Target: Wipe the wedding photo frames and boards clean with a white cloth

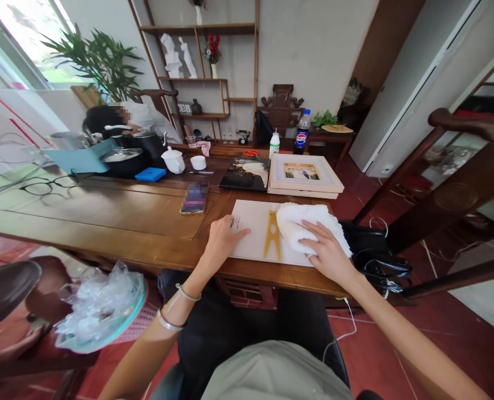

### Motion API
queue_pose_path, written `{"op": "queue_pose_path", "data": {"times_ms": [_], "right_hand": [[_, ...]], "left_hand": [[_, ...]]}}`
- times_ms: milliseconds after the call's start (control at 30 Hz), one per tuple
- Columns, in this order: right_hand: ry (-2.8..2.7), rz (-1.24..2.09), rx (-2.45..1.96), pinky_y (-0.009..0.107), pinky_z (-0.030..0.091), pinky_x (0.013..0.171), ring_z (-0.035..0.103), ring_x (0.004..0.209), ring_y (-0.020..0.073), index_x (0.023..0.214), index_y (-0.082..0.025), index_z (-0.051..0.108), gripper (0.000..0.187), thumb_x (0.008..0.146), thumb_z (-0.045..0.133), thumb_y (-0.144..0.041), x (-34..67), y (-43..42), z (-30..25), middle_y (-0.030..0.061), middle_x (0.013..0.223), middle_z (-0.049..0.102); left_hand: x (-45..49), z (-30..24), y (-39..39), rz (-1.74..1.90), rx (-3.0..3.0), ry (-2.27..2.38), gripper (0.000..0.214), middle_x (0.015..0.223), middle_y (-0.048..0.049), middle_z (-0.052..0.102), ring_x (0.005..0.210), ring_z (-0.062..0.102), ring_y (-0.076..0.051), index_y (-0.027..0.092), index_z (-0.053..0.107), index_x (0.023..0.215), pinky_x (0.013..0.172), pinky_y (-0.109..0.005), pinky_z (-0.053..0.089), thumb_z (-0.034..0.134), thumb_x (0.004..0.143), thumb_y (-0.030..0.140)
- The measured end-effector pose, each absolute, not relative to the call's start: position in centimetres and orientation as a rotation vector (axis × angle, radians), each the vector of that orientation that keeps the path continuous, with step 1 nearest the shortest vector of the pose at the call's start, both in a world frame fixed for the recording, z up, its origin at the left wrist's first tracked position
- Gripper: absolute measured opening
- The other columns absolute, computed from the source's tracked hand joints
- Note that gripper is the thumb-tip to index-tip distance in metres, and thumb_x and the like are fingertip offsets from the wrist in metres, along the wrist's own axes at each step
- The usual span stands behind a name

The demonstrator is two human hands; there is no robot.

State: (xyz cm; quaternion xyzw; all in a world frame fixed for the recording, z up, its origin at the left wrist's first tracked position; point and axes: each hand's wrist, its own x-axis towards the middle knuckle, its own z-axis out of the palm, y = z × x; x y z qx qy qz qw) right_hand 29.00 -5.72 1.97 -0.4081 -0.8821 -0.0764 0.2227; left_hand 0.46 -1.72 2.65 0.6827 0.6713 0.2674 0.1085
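Observation:
A white board or sheet (251,253) lies at the front of the wooden table, with small dark writing near its left edge. My left hand (224,239) rests on that left edge, thumb stretched apart over the surface and the other fingers bent. On the sheet's right half sits a bunched white towel (299,222) with a fluffy edge. My right hand (328,253) lies on the towel's front side, fingers spread. Between my hands, touching or close beside the towel, is a flat yellow A-shaped piece (272,236). The towel hides the sheet beneath it.
Behind the sheet are a framed picture (305,175), a dark album-like panel (245,173) and a phone (195,198). A white teapot (173,160), pots, a cola bottle (302,133) and eyeglasses stand farther off. Lower left is a bagged bin (134,316). Another person leans at the far left.

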Motion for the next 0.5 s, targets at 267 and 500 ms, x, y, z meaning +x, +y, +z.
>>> {"op": "queue_pose_path", "data": {"times_ms": [267, 500], "right_hand": [[-2.41, -0.301, -1.1, 0.051, 0.034, 0.103, 0.042, 0.125, 0.0283, 0.098, -0.014, 0.066, 0.039, 0.065, 0.048, -0.003, 29.4, -5.7, 2.1, 0.0154, 0.13, 0.051], [-2.13, -0.602, -1.074, 0.05, 0.03, 0.106, 0.034, 0.13, 0.0287, 0.089, -0.014, 0.064, 0.034, 0.063, 0.047, 0.0, 29.2, -3.8, 4.5, 0.0165, 0.139, 0.041]], "left_hand": [[-0.4, 0.8, -0.4, 0.974, 2.319, 1.539, 0.045, 0.136, -0.0123, 0.046, 0.129, 0.038, -0.028, 0.016, 0.058, 0.117, 0.105, -0.042, 0.031, 0.058, 0.079, 0.039], [-0.6, -0.6, 1.3, 1.0, 2.247, 1.286, 0.043, 0.134, -0.0119, 0.05, 0.131, 0.037, -0.022, 0.011, 0.057, 0.12, 0.11, -0.04, 0.028, 0.034, 0.091, 0.034]]}}
